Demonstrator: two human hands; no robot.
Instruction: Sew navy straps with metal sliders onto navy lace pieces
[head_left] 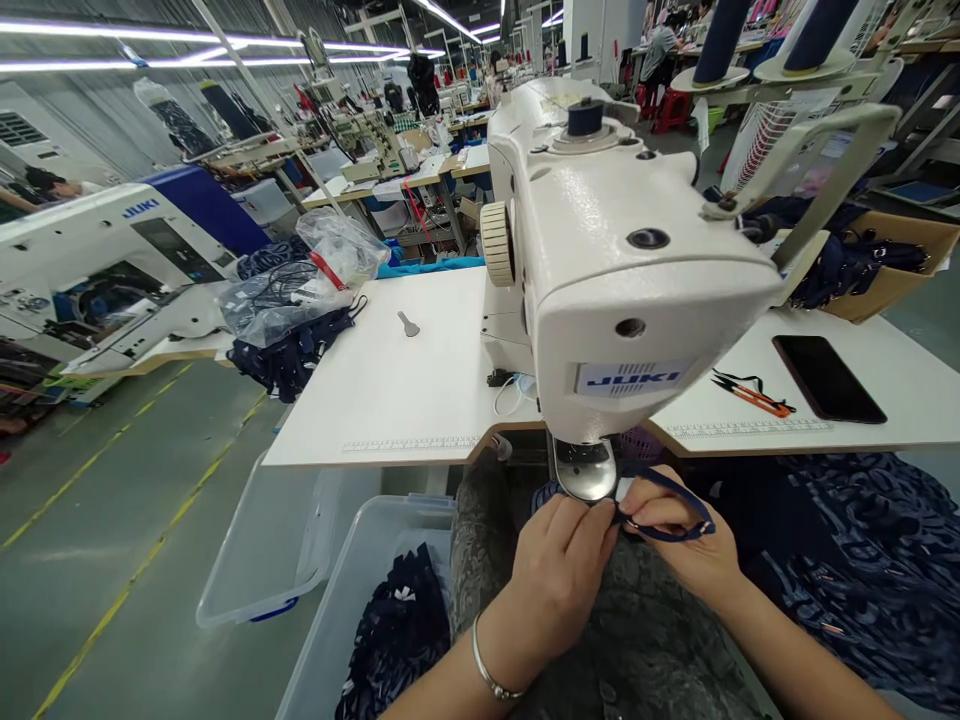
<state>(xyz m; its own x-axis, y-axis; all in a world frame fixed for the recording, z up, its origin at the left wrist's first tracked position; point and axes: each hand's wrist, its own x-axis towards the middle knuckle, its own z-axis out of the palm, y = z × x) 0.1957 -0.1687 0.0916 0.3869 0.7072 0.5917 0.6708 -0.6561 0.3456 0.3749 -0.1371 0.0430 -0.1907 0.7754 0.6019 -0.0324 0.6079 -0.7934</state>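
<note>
A white sewing machine [637, 320] stands before me, its needle area just beyond my fingers. My left hand [562, 570] is closed, its fingertips pinching the edge of dark navy fabric below the machine's rounded metal guard [589, 472]. My right hand [682, 540] is closed on a narrow navy strap [694, 500], which loops out over its fingers. A small white tag [623, 488] shows beside the right fingertips. The two hands almost touch. Where the fabric meets the needle is hidden behind the fingers and the guard.
On the white table lie orange thread snips [754, 395], a black phone [830, 378] and a small grey metal piece [408, 324]. Clear plastic bins [345, 590] stand at the lower left, one holding navy straps. Patterned navy fabric [877, 570] lies at right. A cardboard box [892, 270] holds straps.
</note>
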